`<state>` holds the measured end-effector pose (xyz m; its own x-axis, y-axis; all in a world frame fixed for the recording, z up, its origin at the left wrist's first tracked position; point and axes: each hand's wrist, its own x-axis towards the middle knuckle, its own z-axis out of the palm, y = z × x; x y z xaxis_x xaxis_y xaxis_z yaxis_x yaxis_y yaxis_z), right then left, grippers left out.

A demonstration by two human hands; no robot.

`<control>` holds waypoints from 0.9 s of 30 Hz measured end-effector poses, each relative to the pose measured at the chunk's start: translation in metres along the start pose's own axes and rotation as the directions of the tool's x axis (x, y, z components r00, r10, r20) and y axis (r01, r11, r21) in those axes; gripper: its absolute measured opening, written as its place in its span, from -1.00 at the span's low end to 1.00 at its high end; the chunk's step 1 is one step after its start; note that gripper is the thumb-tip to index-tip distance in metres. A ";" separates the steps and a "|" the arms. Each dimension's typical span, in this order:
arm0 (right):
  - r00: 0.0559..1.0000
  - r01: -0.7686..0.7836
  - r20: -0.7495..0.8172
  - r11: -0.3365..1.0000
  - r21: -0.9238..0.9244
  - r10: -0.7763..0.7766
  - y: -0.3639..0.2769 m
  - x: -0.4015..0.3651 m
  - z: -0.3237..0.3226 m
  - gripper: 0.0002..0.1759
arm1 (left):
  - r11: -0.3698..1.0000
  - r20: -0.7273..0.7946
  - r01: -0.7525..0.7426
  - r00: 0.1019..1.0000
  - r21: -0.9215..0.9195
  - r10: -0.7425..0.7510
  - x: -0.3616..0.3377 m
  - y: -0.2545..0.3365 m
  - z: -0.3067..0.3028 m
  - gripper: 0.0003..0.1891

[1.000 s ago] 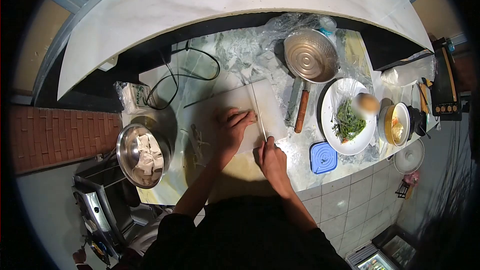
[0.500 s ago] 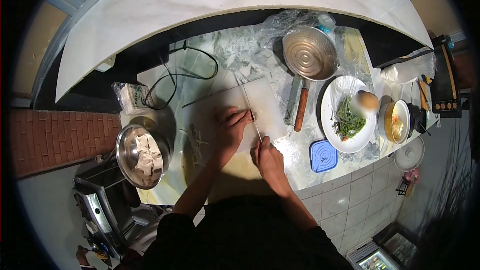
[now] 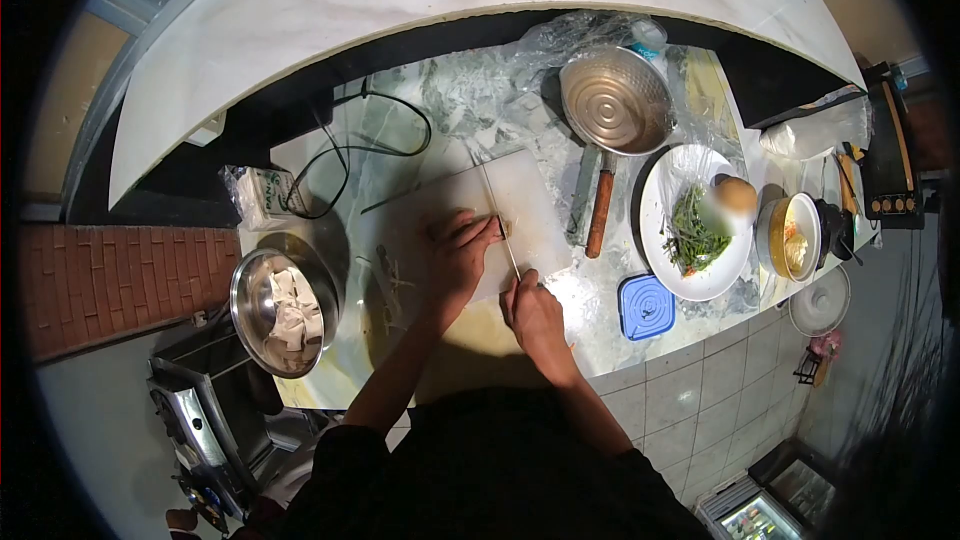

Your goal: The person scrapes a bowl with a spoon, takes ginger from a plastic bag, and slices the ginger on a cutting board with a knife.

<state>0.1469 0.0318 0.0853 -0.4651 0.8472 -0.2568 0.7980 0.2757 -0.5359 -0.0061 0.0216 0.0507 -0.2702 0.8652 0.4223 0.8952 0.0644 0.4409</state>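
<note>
On a white cutting board [image 3: 540, 200], my right hand [image 3: 535, 315] is closed around the handle of a knife [image 3: 508, 240], whose long thin blade points away from me. Just left of the blade, my left hand [image 3: 460, 260] has its fingers curled, pressing a small brownish piece of food [image 3: 504, 227] down on the board. That piece is mostly hidden by my fingertips and the blade, so its kind cannot be made out. Thin pale strips [image 3: 392, 270] lie at the board's left side.
A steel bowl with white chunks [image 3: 295, 305] stands left. To the right are a wooden-handled pan [image 3: 615, 105], a blue lid [image 3: 646, 307], a white plate [image 3: 715, 285] with cut greens, and a round container [image 3: 790, 240]. A black cable [image 3: 400, 152] and a wrapped packet [image 3: 262, 198] lie behind.
The view has shifted slightly. Both hands keep nearly the same place on the board, the knife still against the small piece.
</note>
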 end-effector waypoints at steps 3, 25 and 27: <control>1.000 -0.007 -0.003 1.000 -0.017 0.007 0.000 0.000 0.001 -0.71 | 1.000 0.020 0.005 1.000 0.019 -0.005 0.002 0.002 -0.003 -0.76; 1.000 -0.006 -0.024 0.998 -0.068 0.004 0.013 -0.009 -0.002 -0.70 | 0.993 -0.032 0.048 0.998 -0.107 -0.052 0.001 0.000 -0.002 -0.75; 1.000 -0.014 -0.029 0.995 -0.099 0.011 0.013 -0.011 -0.009 -0.72 | 0.990 -0.040 0.047 0.998 -0.134 -0.052 0.001 0.000 -0.003 -0.74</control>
<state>0.1657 0.0298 0.0887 -0.4448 0.8631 -0.2393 0.8384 0.3073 -0.4502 -0.0076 0.0211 0.0538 -0.3304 0.8404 0.4297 0.8261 0.0373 0.5623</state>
